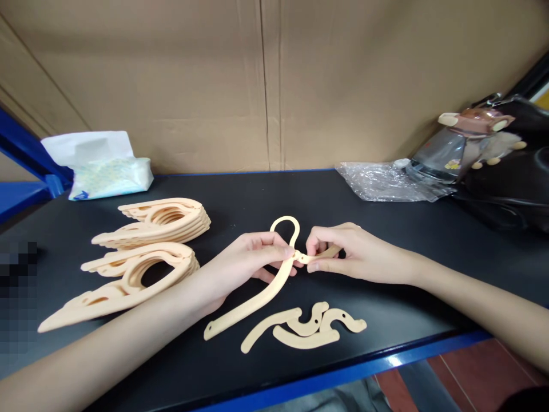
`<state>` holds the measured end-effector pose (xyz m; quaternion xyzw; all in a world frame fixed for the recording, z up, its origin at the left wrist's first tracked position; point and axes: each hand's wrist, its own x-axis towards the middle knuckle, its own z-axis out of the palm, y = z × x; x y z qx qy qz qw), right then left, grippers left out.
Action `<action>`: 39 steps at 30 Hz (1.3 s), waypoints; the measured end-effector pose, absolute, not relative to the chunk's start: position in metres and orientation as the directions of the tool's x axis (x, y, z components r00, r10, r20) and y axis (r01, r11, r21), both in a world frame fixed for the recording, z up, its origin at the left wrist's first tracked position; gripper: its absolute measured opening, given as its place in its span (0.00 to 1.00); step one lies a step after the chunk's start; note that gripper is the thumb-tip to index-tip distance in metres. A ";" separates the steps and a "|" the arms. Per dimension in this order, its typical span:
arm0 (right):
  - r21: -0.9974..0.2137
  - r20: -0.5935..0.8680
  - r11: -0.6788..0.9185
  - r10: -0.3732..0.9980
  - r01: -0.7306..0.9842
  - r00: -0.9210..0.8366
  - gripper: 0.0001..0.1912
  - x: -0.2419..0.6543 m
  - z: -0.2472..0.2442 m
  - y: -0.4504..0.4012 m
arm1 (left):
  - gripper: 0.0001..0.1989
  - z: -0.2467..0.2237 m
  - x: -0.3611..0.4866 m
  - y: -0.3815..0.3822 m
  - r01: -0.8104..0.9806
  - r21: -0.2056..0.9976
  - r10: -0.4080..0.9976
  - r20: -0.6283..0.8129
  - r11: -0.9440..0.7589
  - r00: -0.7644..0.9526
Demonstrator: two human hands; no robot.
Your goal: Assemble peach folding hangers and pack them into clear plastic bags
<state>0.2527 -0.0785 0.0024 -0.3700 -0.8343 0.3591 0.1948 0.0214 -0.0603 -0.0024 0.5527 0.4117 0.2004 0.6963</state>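
Between my two hands is a cream plastic clothes hanger (253,303), its round hook pointing away from me and one long arm slanting down to the left. My left hand (253,254) pinches it near the base of the hook. A shorter hanger piece (328,253) is in the closed fingers of my right hand (343,252), its end meeting the hanger at the joint. Several loose curved hanger pieces (304,340) lie on the black table (240,200) just in front of my hands.
To the left are two stacks of folded cream hangers, a far stack (171,234) and a near stack (115,303). A tissue pack (111,174) stands at the back left. Back right hold a clear plastic bag (381,183), a transparent bottle (441,154) and a black bag (506,183).
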 end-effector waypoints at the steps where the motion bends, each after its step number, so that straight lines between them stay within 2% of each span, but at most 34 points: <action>1: -0.751 0.060 0.464 0.757 0.470 -0.650 0.08 0.253 0.003 -0.079 | 0.12 -0.002 0.021 -0.060 0.179 0.934 0.730 -0.354 0.310 0.585; 13: -0.800 0.090 0.438 0.763 0.410 -0.640 0.12 0.252 0.003 -0.079 | 0.09 0.005 0.021 -0.059 0.172 0.928 0.677 -0.359 0.330 0.642; 22: -0.828 0.035 0.366 0.790 0.425 -0.613 0.12 0.249 -0.004 -0.076 | 0.14 0.000 0.023 -0.062 0.191 0.935 0.716 -0.352 0.299 0.603; 35: -0.819 -0.030 0.290 0.839 0.494 -0.543 0.09 0.243 -0.005 -0.081 | 0.13 -0.001 0.026 -0.062 0.272 0.933 0.758 -0.351 0.236 0.550; 39: -0.841 -0.020 0.272 0.848 0.468 -0.529 0.08 0.242 -0.004 -0.081 | 0.13 -0.007 0.028 -0.064 0.274 0.939 0.783 -0.328 0.208 0.529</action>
